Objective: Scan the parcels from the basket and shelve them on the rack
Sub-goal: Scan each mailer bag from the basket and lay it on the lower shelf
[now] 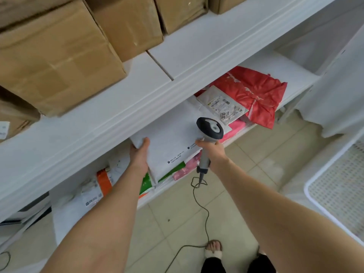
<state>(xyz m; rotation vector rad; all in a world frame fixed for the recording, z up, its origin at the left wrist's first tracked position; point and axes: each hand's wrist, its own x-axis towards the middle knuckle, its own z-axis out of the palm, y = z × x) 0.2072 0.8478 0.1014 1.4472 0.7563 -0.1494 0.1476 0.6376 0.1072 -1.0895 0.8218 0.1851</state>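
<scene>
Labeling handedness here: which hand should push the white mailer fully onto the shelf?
Left. The left hand already grips the white mailer at its corner; the right hand is occupied holding the barcode scanner.

Matt white plastic parcel

I stand in a parcel depot: white rack stacked with cardboard boxes, labelled mail bags, a corded scanner, tiled floor.

White metal rack. Plain brown cardboard boxes. Flat white mailer parcel, small black print. Crumpled red plastic bag. Grey-and-black handheld scanner.
</scene>
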